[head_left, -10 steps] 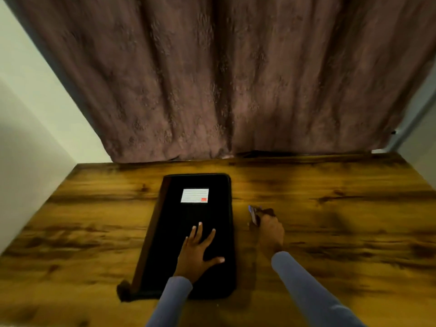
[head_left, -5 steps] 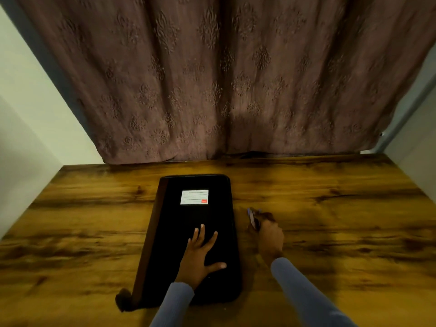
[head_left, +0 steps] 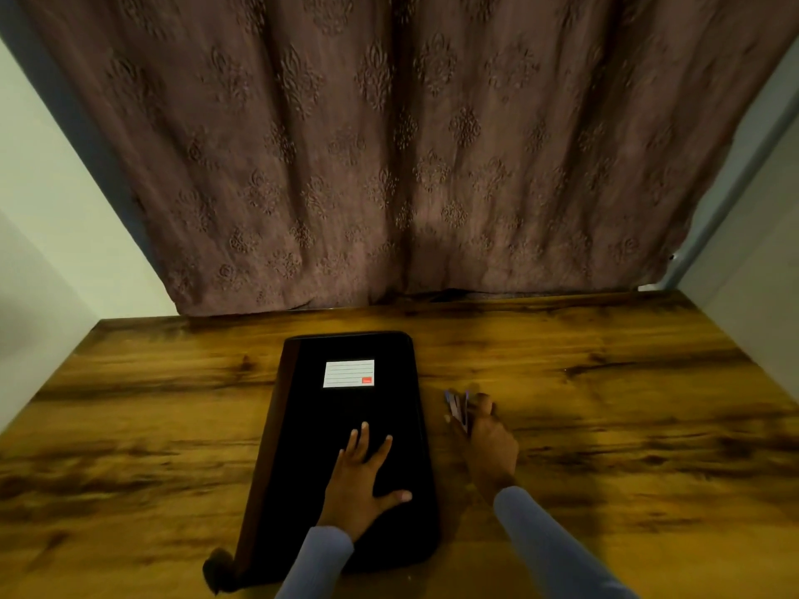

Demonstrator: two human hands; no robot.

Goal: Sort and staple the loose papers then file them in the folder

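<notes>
A closed black folder (head_left: 311,408) with a white label (head_left: 348,373) lies lengthwise on the wooden table (head_left: 605,382). My left hand (head_left: 361,482) lies flat on its lower cover, fingers spread and straight. Just right of the folder, my right hand (head_left: 490,438) grips a small purple-and-silver stapler (head_left: 455,406) that stands on the table. No loose papers are in sight.
A brown patterned curtain (head_left: 410,144) hangs along the table's far edge. Pale walls close in on the left and the right. A dark strap or tab (head_left: 218,570) sticks out at the folder's near left corner.
The camera has tilted up slightly, so the folder and hands sit lower in view. Both hands keep their places; the right hand still holds the stapler.
</notes>
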